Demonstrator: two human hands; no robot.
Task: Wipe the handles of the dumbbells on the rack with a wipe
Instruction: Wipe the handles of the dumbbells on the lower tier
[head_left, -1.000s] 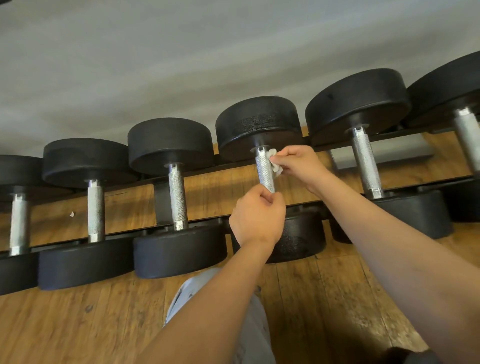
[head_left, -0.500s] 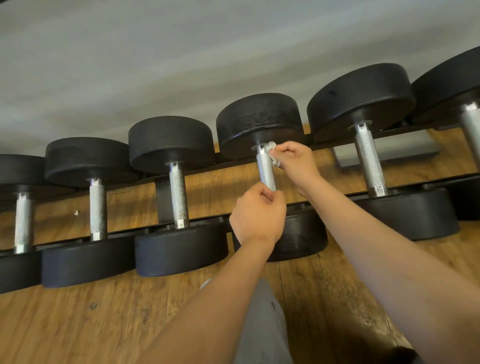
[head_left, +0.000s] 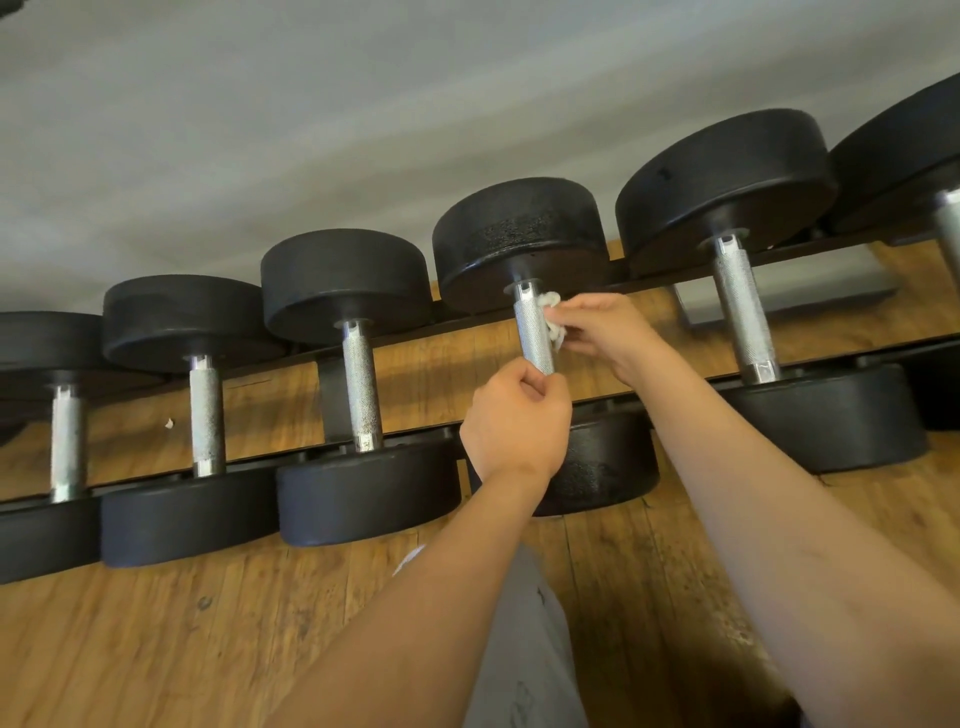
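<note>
Up at the far end of the fourth handle (head_left: 532, 332) from the left, what is the right hand (head_left: 608, 332) doing?

Pinching a crumpled white wipe (head_left: 553, 314) against the handle's right side, just below the collar. Only a small wad shows past the fingertips; the rest is hidden behind them.

And the left hand (head_left: 514, 421)?

Curled round the near end of the same handle, so that end and its collar are hidden. The near head of this dumbbell (head_left: 608, 467) is half covered by the left wrist and the right forearm.

How many sit on the rack (head_left: 332, 395)?

Six show, lying across two black rails. The leftmost is cut by the view's left edge and the rightmost by its right edge, so whether the row runs on I cannot tell.

Anything else?

Wooden floor (head_left: 156, 649) below, a grey wall (head_left: 311, 130) behind, and a grey trouser leg (head_left: 524, 649) between the forearms, cut off at the bottom edge
</note>
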